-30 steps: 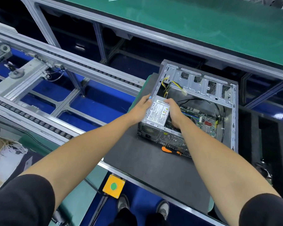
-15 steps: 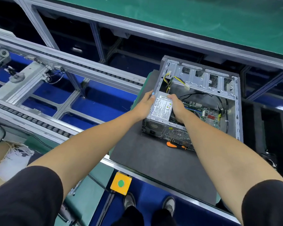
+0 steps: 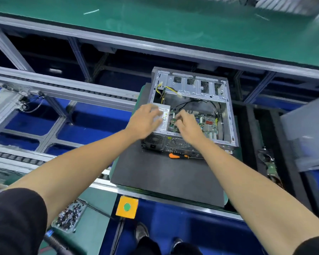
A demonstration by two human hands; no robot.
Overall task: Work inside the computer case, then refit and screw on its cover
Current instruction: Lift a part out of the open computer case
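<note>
The open computer case (image 3: pixel 191 89) lies on its side on a dark mat (image 3: pixel 164 179). A silver power supply (image 3: pixel 165 117) sits in the case's near-left corner, with yellow and black cables (image 3: pixel 168 89) running behind it. My left hand (image 3: pixel 145 122) lies on top of the power supply with its fingers spread. My right hand (image 3: pixel 187 125) hovers beside it over the green motherboard (image 3: pixel 209 124); its fingers are loosely bent near the power supply's right edge and hold nothing that I can see. An orange-handled screwdriver (image 3: pixel 177 155) lies on the mat against the case's near wall.
A grey panel (image 3: pixel 309 137), blurred, stands at the right beside black foam slots. A yellow box with a green button (image 3: pixel 127 207) sits below the mat's near edge. A tray of screws (image 3: pixel 70 216) is at lower left. Conveyor rails (image 3: pixel 63 92) run to the left.
The power supply has gone from tilted in both hands to lying flat in the case corner. My left hand moved on top of it; my right hand let go and shifted over the motherboard.
</note>
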